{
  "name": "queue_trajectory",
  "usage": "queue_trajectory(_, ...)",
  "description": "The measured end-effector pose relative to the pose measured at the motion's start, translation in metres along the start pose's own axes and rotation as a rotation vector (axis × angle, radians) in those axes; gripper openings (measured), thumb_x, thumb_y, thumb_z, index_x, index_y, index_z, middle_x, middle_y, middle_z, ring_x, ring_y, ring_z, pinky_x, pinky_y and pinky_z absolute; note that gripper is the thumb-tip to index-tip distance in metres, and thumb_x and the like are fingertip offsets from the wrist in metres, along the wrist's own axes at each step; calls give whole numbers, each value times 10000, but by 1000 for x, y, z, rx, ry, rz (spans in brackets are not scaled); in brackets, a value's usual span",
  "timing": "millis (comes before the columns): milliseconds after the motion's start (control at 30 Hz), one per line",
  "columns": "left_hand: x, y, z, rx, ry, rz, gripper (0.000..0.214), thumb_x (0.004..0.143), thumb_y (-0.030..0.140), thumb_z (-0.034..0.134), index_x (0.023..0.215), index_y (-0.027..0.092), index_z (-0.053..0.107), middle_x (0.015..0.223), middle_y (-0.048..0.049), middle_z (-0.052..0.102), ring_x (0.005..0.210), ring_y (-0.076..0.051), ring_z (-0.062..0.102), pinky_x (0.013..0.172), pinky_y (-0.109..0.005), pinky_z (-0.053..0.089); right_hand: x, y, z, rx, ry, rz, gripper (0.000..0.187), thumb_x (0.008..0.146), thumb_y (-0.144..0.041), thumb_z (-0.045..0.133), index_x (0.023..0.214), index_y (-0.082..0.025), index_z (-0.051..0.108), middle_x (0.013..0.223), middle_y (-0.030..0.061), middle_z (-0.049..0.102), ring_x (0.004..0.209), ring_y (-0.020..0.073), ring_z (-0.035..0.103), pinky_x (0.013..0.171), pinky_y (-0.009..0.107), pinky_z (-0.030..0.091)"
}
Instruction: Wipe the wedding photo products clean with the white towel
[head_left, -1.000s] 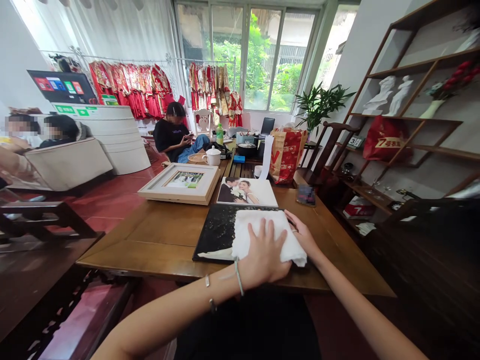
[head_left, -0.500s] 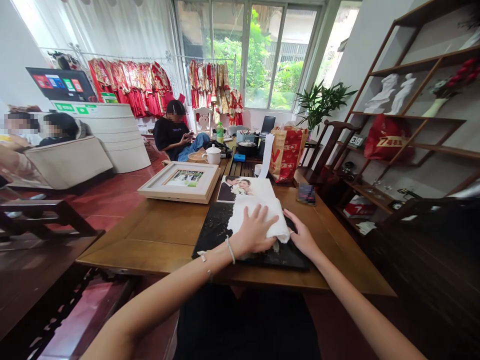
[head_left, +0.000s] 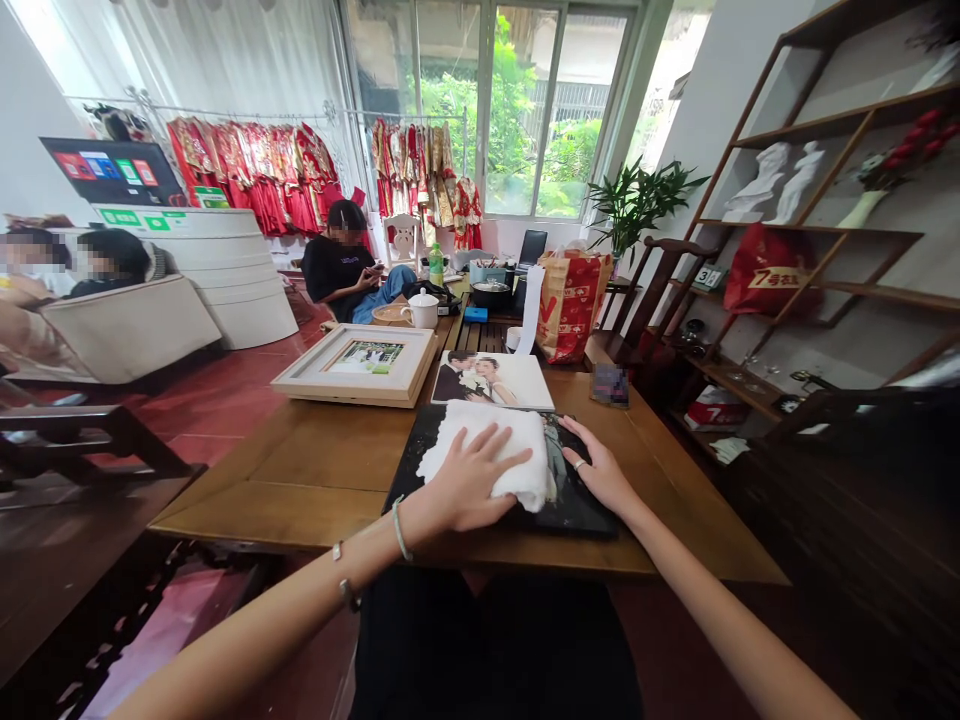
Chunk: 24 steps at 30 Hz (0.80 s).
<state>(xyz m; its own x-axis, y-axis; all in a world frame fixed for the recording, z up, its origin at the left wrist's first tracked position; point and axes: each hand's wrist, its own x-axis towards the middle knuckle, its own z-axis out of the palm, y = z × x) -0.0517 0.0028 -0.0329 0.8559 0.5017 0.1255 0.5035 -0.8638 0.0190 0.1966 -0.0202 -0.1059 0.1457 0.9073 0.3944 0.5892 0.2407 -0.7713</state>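
white cloth (head_left: 526,430) directly under my flat, splayed left hand (head_left: 472,480); dark panel (head_left: 581,508) beneath, long axis left-right. my right hand (head_left: 602,476), fingers extended, rests at its right edge, farther off.

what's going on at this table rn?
A person's left hand lies spread on a folded white cloth, which covers part of a dark panel on the wooden table. Their right hand rests at the panel's right edge. Just beyond the panel lies a photo of a couple; a pale framed picture lies to the left of that photo.
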Motion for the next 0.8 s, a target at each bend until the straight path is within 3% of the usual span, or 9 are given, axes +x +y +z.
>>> queue_trajectory(200,43,-22,6,46,16,0,536,877,434,444,1383,294,336,1455,-107,288,1328,-339,222,989,-617,220,-1,3,2,88,-6,-31,506,825,-302,509,1319,-249,409,1369,87,475,1291,223,395,1101,469,246)
queue_trajectory(433,73,-8,13,56,57,30,542,863,469,439,1373,307,352,1428,-106,324,1308,-351,246,959,-634,243,0,8,10,137,26,-46,602,778,-234,517,1354,-248,342,1443,74,361,1338,216,311,1121,456,201)
queue_trajectory(633,65,9,12,27,52,32,540,853,461,446,1363,299,372,1425,-113,324,1310,-348,249,975,-623,232,-2,9,3,103,9,-64,668,739,-245,554,1366,-266,326,1448,61,350,1341,237,297,1115,465,209)
queue_trajectory(800,30,26,2,-23,27,61,574,828,439,488,1369,296,363,1451,-113,290,1333,-343,211,996,-615,211,-2,10,-6,41,35,-52,565,797,-298,503,1346,-245,377,1420,82,390,1322,235,327,1110,468,224)
